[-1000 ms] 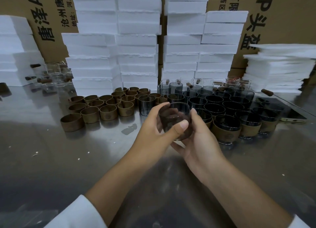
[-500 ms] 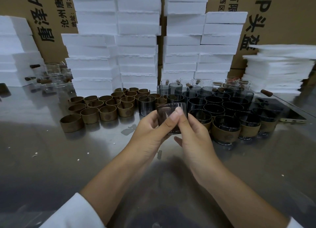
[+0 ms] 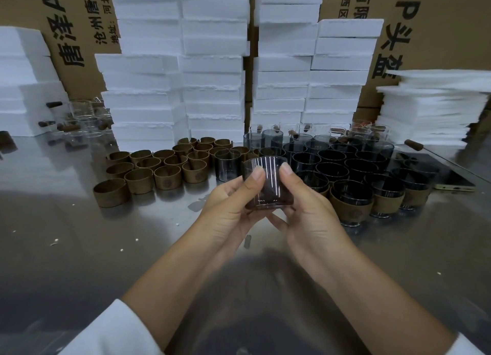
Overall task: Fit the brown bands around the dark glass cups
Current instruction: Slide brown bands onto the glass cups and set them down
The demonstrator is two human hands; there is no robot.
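Sleeves (image 3: 111, 330) of white cloth are seen at the bottom corners, and two bare forearms are stretched forward from them over a shiny metal table (image 3: 79, 261). One dark glass cup (image 3: 268, 184) is held above the table between both hands, mouth upward. It is gripped from the left by the left hand (image 3: 228, 213), whose thumb is laid on the near wall close to the rim while the fingers are curled behind and beneath. It is gripped in the same way from the right by the right hand (image 3: 310, 219). A brownish tint is seen in the cup's lower part, but whether a band is fitted there cannot be told.

White crumbs (image 3: 54, 241) are scattered on the table to the left. Beyond the hands, loose brown bands (image 3: 167, 177) are stood on edge in a cluster, and a lone cup (image 3: 228, 166) is set just beside them. To the right, banded cups (image 3: 350, 203) are lined up in front, with bare dark cups (image 3: 332, 156) packed closely behind them. A phone (image 3: 451, 180) is laid flat near the right edge. Clear glasses (image 3: 87, 120) are grouped far back on the left. White foam blocks (image 3: 212, 62) are stacked in columns behind everything, thin foam sheets (image 3: 430, 107) are piled at the right, and printed cardboard cartons (image 3: 438, 22) are stood at the very back.
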